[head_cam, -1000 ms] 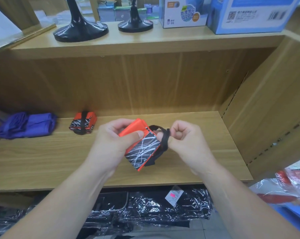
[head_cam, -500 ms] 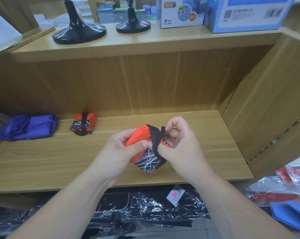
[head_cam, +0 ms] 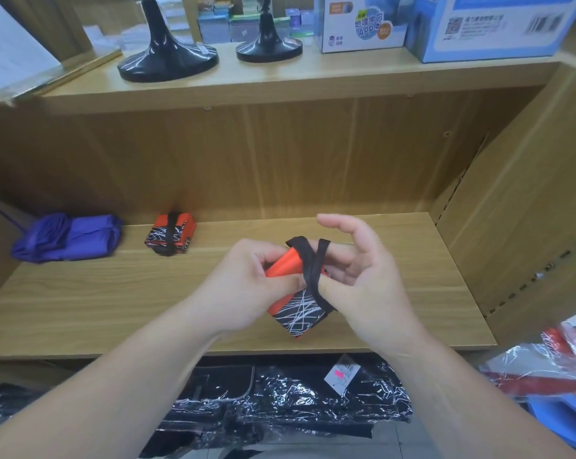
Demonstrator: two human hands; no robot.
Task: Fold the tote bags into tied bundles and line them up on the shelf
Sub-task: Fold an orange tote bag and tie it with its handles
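Head view, looking down past both forearms. Left grip (head_cam: 246, 286) is closed round the folded tote bag (head_cam: 301, 311), fingers curled over its orange end. The bag is held tilted over the front part of the lower shelf (head_cam: 114, 309), its black end with white scribble lines pointing down toward me.

Right grip (head_cam: 369, 283) has the black strap (head_cam: 309, 263). The strap loops over a finger at the top, crosses the orange fold and runs down under my thumb against the bag's side. Forefinger is lifted straight and free. Both hands cover the bag's middle, so I cannot tell how the strap runs behind.

Around:
- One tied bundle (head_cam: 170, 234) in the same colours sits at the back left of the shelf, strap round its middle.
- A purple bag (head_cam: 66, 236), loosely folded, lies further left, apart from the bundle.
- The upper shelf (head_cam: 313, 77) carries two black stand bases (head_cam: 167, 61), a white box (head_cam: 362, 24) and a blue box (head_cam: 495, 28).
- Below the shelf edge are black goods in shiny plastic wrap (head_cam: 280, 402) with a price tag (head_cam: 341, 376).
- Red wrapped goods (head_cam: 561, 356) lie at far right.
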